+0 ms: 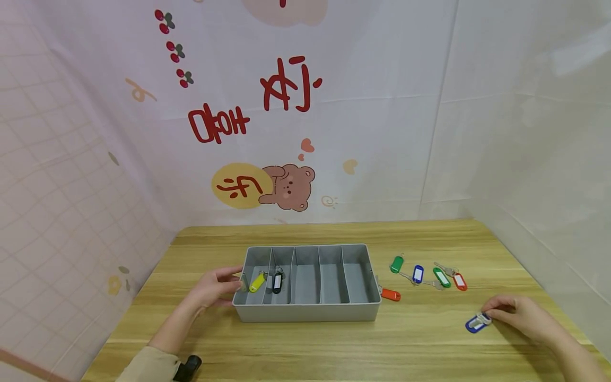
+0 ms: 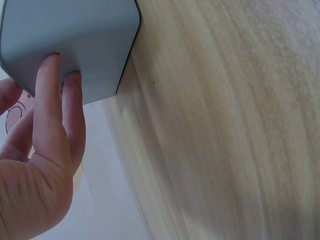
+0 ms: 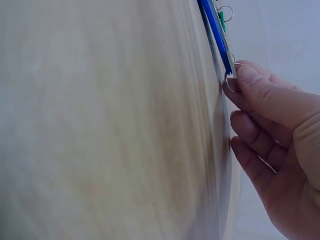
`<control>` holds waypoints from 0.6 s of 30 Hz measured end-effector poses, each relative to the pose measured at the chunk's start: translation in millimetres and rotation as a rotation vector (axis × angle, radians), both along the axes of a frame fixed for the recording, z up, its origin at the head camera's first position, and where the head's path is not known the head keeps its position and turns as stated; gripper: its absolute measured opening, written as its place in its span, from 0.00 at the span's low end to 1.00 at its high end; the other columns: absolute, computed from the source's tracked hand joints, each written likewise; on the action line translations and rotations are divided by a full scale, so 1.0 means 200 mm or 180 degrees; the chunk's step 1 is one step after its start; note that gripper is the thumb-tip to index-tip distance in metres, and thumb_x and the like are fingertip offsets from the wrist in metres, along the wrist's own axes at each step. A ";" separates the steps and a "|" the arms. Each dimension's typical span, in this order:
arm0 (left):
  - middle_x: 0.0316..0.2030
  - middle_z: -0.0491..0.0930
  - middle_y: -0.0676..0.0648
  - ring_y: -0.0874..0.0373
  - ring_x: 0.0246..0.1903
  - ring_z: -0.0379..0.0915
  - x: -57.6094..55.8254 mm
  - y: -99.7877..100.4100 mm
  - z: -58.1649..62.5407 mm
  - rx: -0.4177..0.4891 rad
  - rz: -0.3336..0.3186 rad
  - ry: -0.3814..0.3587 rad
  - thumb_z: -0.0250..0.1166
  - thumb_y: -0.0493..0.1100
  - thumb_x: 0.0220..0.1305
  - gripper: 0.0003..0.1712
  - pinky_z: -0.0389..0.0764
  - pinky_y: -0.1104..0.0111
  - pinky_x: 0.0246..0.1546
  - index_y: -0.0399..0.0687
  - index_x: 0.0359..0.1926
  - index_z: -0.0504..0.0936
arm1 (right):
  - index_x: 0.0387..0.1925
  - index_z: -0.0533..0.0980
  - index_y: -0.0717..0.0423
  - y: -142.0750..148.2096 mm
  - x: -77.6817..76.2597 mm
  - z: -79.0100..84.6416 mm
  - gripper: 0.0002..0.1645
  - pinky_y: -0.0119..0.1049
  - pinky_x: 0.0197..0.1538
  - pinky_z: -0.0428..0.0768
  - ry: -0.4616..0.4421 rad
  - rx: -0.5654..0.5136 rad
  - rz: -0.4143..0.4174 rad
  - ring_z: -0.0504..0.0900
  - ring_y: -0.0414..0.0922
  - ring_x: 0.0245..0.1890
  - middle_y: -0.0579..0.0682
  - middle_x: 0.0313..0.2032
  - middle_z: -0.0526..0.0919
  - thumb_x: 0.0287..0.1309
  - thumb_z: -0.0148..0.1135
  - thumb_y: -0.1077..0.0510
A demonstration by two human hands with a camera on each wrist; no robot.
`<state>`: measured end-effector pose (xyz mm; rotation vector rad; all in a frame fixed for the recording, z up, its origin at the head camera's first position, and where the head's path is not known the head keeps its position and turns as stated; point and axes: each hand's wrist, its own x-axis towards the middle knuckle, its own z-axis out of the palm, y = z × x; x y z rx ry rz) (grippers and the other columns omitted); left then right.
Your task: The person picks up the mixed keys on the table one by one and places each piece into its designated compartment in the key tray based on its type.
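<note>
At the left end of a grey divided box my left hand holds the end wall. Two fairly straight fingers press its outer face in the left wrist view, while another digit reaches the rim. Low over the table at right, my right hand pinches the metal ring of a blue key tag between thumb and fingertips. That tag shows nearly edge-on in the right wrist view. A yellow key tag lies in the leftmost compartment, a black one in the neighbouring compartment.
Right of the box, several tagged keys lie on the wooden table: green, blue, another green and red. An orange tag lies against the box's right end. Printed white sheeting hangs behind.
</note>
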<state>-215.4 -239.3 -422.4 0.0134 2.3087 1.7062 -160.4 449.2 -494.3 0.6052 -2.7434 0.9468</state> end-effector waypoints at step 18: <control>0.48 0.78 0.37 0.49 0.40 0.79 0.00 0.00 -0.01 -0.0047 -0.0005 0.0013 0.65 0.34 0.65 0.33 0.86 0.54 0.36 0.32 0.69 0.67 | 0.36 0.84 0.53 -0.08 0.02 0.11 0.05 0.29 0.32 0.77 -0.0412 0.0199 -0.0828 0.76 0.28 0.31 0.39 0.31 0.85 0.64 0.66 0.55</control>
